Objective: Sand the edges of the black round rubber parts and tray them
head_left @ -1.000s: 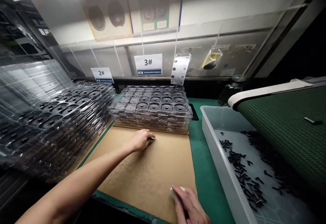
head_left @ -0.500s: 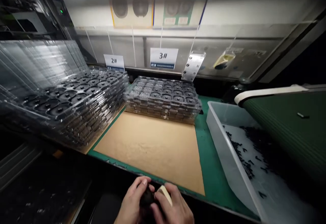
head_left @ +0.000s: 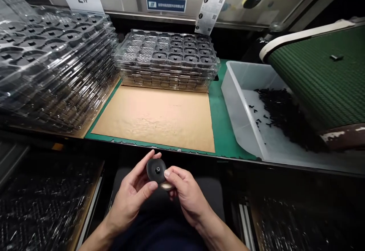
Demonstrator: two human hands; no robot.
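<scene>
A round black part with a small raised post at its centre is held up between both hands, in front of the table edge. My left hand is closed around its left side, thumb at the lower rim. The thumb of my right hand presses on the rim's right side. Under that thumb and the black part shows a pale object, partly hidden by the fingers of my right hand.
Brown cardboard lies on the green mat. Clear trays of round black parts stand behind, with a taller stack at left. At right are a white bin of small black pieces and a green conveyor belt.
The view has tilted down, so the table sits higher in the picture. The black part now faces up between my hands, and the pale object has moved beneath it.
</scene>
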